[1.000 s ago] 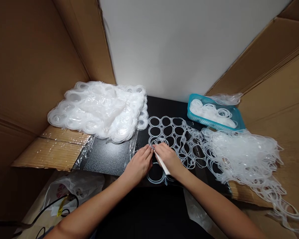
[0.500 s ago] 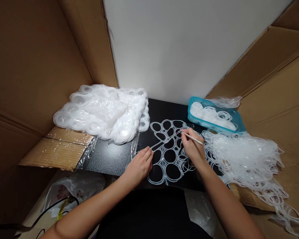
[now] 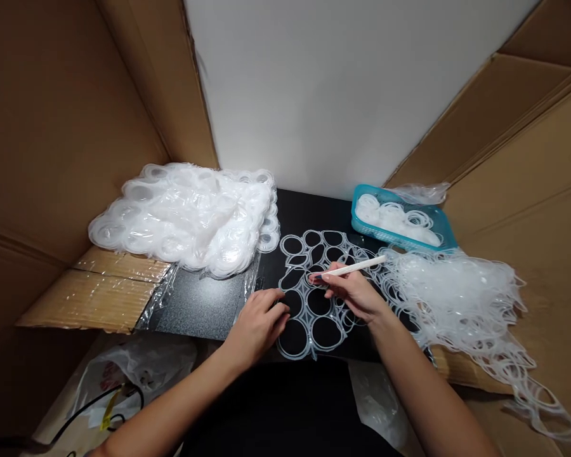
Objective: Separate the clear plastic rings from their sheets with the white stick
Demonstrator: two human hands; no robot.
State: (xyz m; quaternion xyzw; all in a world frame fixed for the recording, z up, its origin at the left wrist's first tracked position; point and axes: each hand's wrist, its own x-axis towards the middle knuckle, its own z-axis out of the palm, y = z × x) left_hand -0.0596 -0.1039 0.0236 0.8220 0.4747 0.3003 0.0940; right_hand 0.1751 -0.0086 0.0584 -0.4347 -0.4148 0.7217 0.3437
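A flat translucent sheet of joined rings [image 3: 306,317] lies on the black tabletop in front of me. My right hand [image 3: 354,292] pinches a slim white pen-like tool [image 3: 354,266]. Its dark tip points left over the middle of the sheet; what kind of tip it is I cannot make out. At the sheet's left edge rests my left hand [image 3: 259,320], its fingers loosely bent, the thumb apart and nothing visible in it. Beside my right hand, loose ring webbing [image 3: 461,298] is heaped, trailing off the table's right side.
A thick stack of plastic-covered ring sheets [image 3: 181,216] stands at the left on cardboard [image 3: 95,289]. A blue tray [image 3: 400,240] with loose white rings [image 3: 394,219] sits at the back right. Cardboard walls [image 3: 66,114] enclose both sides.
My right hand has moved left and toward me, and the tool now lies across the sheet with its tip leftward. My left hand has drawn back slightly, its fingers more bent.
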